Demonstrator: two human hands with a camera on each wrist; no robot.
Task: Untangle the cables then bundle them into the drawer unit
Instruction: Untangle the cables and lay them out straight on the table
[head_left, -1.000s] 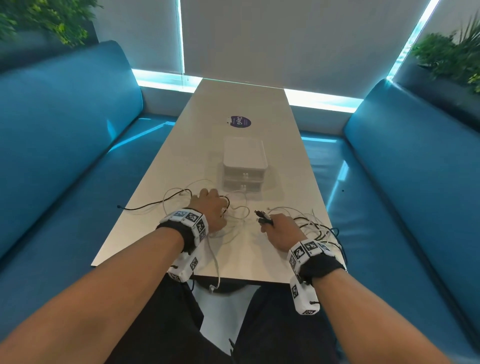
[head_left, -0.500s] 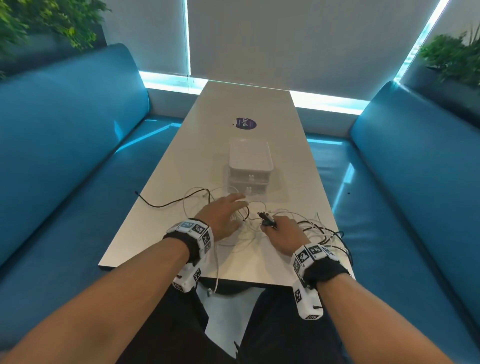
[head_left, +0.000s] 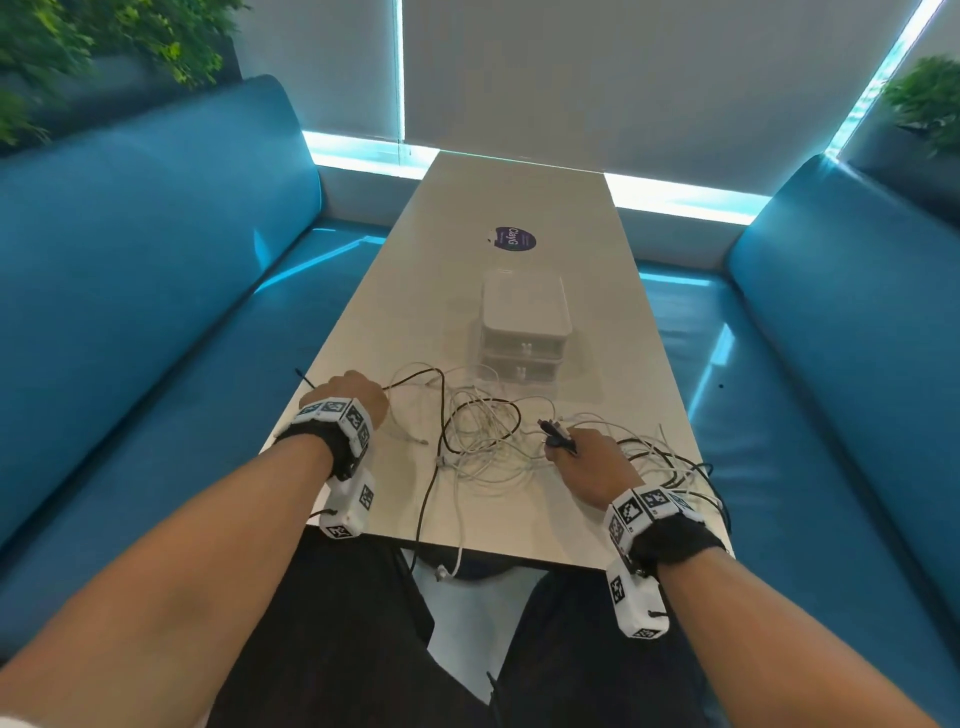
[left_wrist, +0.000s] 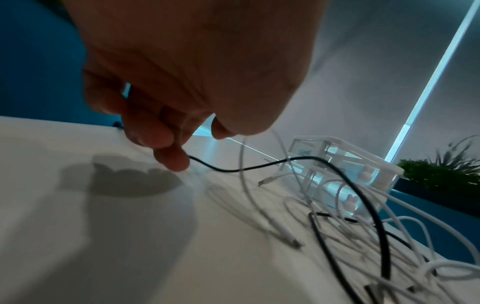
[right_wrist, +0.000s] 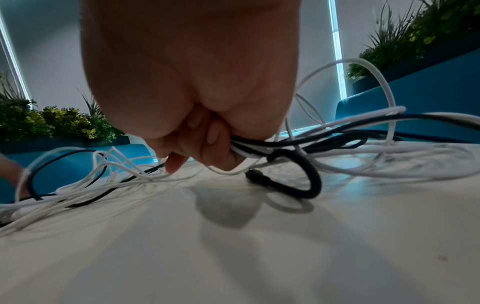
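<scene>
Swung out to the left of the drawer unit (head_left: 523, 332) since a second ago: left hand (head_left: 349, 397), then close in front of the unit among the loops, now near the table (head_left: 519, 202) edge with a black cable (left_wrist: 259, 167) drawn out after it. Pinched between curled left fingers (left_wrist: 170, 158), that black cable, seen plainly in the left wrist view; a thin white strand also passing under the thumb, held or not cannot tell. Barely shifted meanwhile: right hand (head_left: 592, 465), in front of the unit and a little to its right, fingers curled round a gathered bunch of black and white cable ends (right_wrist: 249, 147), plugs sticking out past the knuckles toward the unit.

Still heaped in front of the unit: tangle of white cables (head_left: 485, 436), crossed by the black one, with more loops trailing off to the right past the right hand and two ends hanging over the near table edge. Both drawers of the unit shut, nothing visibly inside.

Judged early in the work. Under way: separating one black lead from the knot by pulling it sideways away from the unit. Left to do: freeing the remaining white leads, coiling each into a bundle, opening a drawer, stowing the bundles. None of that begun, as far as visible.
</scene>
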